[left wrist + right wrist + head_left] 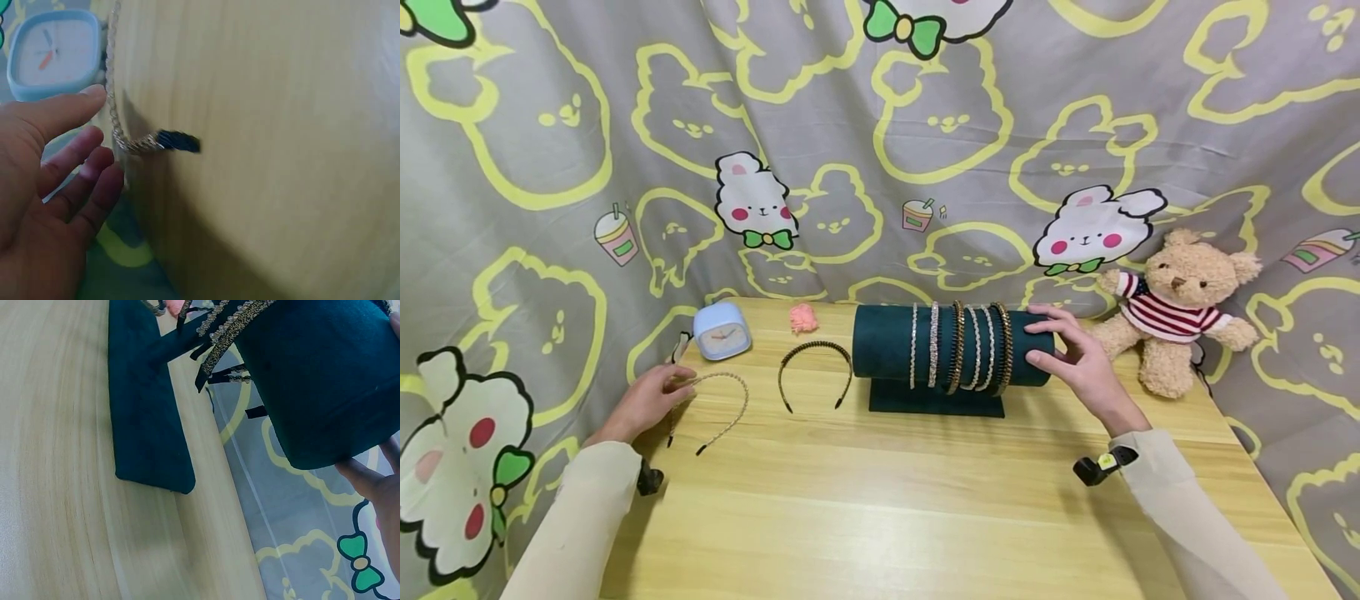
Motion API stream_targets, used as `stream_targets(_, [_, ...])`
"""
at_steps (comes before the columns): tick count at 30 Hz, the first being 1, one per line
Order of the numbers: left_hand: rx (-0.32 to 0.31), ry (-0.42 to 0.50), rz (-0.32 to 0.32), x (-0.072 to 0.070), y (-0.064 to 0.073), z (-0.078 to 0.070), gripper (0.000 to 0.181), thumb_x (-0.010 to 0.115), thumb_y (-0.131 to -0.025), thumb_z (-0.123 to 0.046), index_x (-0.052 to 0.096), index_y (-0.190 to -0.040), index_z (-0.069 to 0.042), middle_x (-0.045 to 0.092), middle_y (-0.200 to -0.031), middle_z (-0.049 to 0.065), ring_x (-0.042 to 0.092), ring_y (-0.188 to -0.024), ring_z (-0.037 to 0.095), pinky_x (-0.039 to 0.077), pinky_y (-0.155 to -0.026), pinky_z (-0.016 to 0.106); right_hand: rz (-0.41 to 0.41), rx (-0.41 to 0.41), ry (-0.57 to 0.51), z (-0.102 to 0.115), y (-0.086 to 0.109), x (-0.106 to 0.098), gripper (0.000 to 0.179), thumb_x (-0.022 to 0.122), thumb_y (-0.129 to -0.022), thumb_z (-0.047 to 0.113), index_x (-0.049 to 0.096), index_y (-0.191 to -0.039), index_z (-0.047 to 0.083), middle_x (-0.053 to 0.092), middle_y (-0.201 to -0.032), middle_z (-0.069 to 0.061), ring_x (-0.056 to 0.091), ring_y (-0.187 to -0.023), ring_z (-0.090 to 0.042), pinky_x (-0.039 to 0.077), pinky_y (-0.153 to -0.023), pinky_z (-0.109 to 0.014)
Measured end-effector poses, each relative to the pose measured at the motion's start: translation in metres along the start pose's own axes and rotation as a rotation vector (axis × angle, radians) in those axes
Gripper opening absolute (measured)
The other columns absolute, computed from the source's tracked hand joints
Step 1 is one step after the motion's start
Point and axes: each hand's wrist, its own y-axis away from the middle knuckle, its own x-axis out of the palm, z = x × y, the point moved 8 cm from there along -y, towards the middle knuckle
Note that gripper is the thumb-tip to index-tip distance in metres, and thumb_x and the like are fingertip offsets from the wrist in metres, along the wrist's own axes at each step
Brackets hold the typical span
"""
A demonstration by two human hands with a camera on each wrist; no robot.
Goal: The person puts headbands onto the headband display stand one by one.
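Observation:
My left hand [643,402] is at the left side of a braided, pale gold headband [142,143] lying at the table's left edge. Its thumb and fingers are parted, the fingertips right beside the band; whether they touch it I cannot tell. My right hand [1084,371] holds the right end of a dark green velvet headband stand [883,343], fingers on top and thumb in front. Several beaded and sparkling headbands [958,346] ring the stand's roll. Between the stand and the braided band lies a thin dark headband [817,343].
A light blue clock [722,331] stands at the back left, and a small pink object [803,317] lies at the back edge. On the right sits a teddy bear [1180,312] in a striped shirt. Patterned curtain [850,125] encloses the wooden table [850,500].

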Motion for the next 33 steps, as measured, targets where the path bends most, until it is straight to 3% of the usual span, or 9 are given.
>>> stream_targets(5, [-0.024,-0.024,-0.007,0.002,0.0,0.006,0.03,0.071,-0.106,-0.007,0.069,-0.132,0.008,0.07,-0.129,0.032,0.069,-0.114,0.052,0.056,-0.097,0.065,0.0,0.0,-0.001,0.0,0.0,0.0,0.034,0.068,-0.102,-0.009,0.065,-0.135,-0.006,0.044,-0.164,-0.009,0.045,-0.147,-0.016,0.057,-0.097,-0.016])
stream_targets(12, [-0.04,-0.098,-0.058,0.0,-0.001,0.005,0.019,0.069,-0.104,-0.003,0.069,-0.121,0.006,0.073,-0.106,0.024,0.068,-0.096,0.041,0.054,-0.084,0.056,-0.002,0.009,0.009,0.0,0.0,0.0,0.034,0.069,-0.102,-0.008,0.066,-0.135,-0.006,0.044,-0.164,-0.008,0.045,-0.147,-0.016,0.057,-0.097,-0.016])
stream_targets(21, [-0.086,-0.117,-0.069,0.0,-0.001,0.004,0.016,0.063,-0.105,-0.005,0.07,-0.116,0.005,0.073,-0.103,0.023,0.066,-0.087,0.034,0.052,-0.076,0.046,-0.003,0.009,-0.002,0.0,0.0,0.0,0.034,0.069,-0.102,-0.009,0.065,-0.135,-0.006,0.044,-0.164,-0.009,0.045,-0.147,-0.017,0.057,-0.098,-0.016])
stream_targets(27, [-0.104,-0.096,-0.031,-0.003,0.001,0.007,0.022,0.064,-0.104,-0.008,0.074,-0.118,0.007,0.075,-0.11,0.025,0.065,-0.089,0.03,0.049,-0.074,0.038,-0.005,0.013,0.01,0.0,0.0,0.001,0.034,0.069,-0.102,-0.008,0.066,-0.135,-0.006,0.044,-0.165,-0.01,0.045,-0.146,-0.017,0.057,-0.097,-0.016])
stream_targets(33, [-0.171,0.038,0.065,-0.007,0.003,0.013,0.031,0.057,-0.109,-0.012,0.069,-0.128,0.009,0.072,-0.116,0.03,0.067,-0.082,0.021,0.053,-0.069,0.034,-0.004,0.015,0.015,0.001,0.0,0.001,0.034,0.069,-0.102,-0.007,0.066,-0.135,-0.006,0.043,-0.165,-0.011,0.045,-0.146,-0.017,0.057,-0.097,-0.016])
